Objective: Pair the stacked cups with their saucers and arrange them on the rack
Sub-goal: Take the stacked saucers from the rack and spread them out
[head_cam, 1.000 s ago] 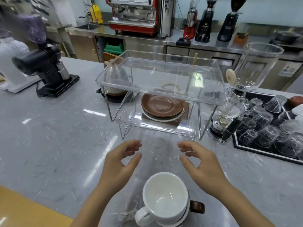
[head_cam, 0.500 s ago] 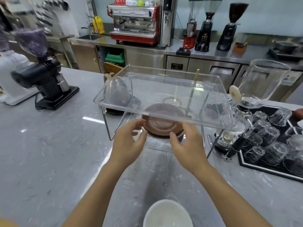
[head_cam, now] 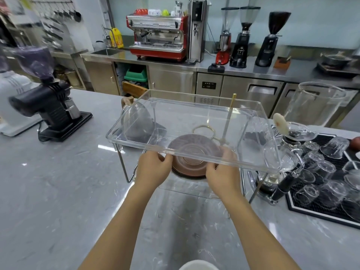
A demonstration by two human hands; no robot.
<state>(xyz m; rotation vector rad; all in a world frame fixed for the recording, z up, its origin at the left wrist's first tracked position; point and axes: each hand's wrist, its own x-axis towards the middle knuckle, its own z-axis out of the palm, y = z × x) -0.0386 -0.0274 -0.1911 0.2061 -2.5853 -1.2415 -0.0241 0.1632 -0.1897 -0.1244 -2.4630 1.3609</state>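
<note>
A: Where are the hands?

B: Under the rack's [head_cam: 194, 121] clear top shelf. The left hand [head_cam: 153, 170] and right hand [head_cam: 222, 172] each grip an edge of the brown saucers [head_cam: 191, 162] stacked on the lower shelf.

A: How best to take them out?

B: Probably level and slowly, keeping clear of the shelf edge above. The white cup [head_cam: 198, 265] waits at the near edge of the counter [head_cam: 58, 191].
</note>
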